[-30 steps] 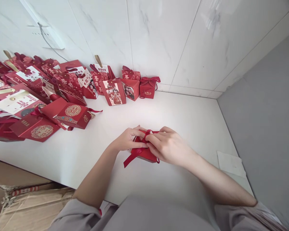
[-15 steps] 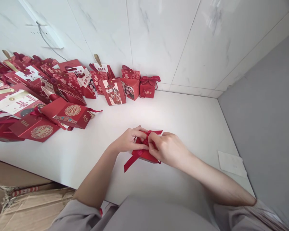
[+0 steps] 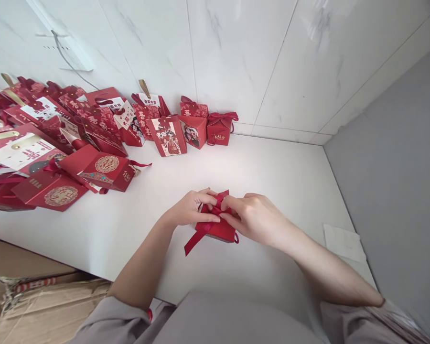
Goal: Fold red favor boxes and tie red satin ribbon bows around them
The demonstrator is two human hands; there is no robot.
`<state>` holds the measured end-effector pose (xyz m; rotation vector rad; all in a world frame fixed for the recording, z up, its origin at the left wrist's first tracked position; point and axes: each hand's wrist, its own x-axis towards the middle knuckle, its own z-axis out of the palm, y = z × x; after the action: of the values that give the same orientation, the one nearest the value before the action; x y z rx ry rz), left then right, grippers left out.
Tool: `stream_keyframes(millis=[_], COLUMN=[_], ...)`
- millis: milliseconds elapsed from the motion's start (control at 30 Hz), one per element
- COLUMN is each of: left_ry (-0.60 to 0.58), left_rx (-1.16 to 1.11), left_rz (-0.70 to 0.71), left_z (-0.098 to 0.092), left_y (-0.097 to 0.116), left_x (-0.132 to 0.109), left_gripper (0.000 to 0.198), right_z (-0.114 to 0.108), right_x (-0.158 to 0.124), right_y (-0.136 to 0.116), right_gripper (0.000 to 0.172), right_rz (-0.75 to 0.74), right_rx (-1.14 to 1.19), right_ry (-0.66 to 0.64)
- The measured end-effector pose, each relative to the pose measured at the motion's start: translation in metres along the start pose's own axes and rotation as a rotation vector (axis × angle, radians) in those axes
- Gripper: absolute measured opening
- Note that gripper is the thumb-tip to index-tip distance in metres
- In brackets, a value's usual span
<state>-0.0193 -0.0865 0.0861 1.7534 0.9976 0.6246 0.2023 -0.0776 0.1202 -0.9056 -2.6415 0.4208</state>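
Observation:
A small red gift box (image 3: 220, 230) sits on the white table in front of me, its top partly covered by my hands. Across its top runs a red ribbon (image 3: 198, 239), with one loose end hanging toward me on the left and a loop or end standing up at the back. My left hand (image 3: 193, 209) grips the ribbon from the left, thumb and fingers closed near the middle of the top. From the right, my right hand (image 3: 252, 215) pinches the ribbon at the same spot between thumb and forefinger.
Many red printed gift boxes (image 3: 105, 167) crowd the left of the white table (image 3: 272, 172). Along the tiled wall stands a box with a tied bow (image 3: 219, 134). White paper (image 3: 344, 242) lies at the right edge. An open cardboard box (image 3: 50, 310) is below left.
My right fingers have shifted at the ribbon's middle and spread slightly. The ribbon end that pointed right at the back now stands up. My left hand has hardly moved.

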Motion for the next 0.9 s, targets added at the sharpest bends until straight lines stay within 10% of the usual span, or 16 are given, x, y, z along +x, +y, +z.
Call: stream_keyframes(millis=[500,900], left_ry=[0.018,-0.189], left_rx=[0.0,-0.037], left_rz=[0.043,0.138], left_z=[0.001,-0.001], left_y=[-0.003,0.002], left_x=[0.001,0.003], left_gripper=[0.024,0.021], right_z=[-0.009,0.025], right_x=[0.013,0.032], right_y=[0.025,0.051], right_gripper=[0.024,0.03], right_rz=[-0.05,-0.038], right_rx=[0.424,0.906], right_ry=[0.039,-0.277])
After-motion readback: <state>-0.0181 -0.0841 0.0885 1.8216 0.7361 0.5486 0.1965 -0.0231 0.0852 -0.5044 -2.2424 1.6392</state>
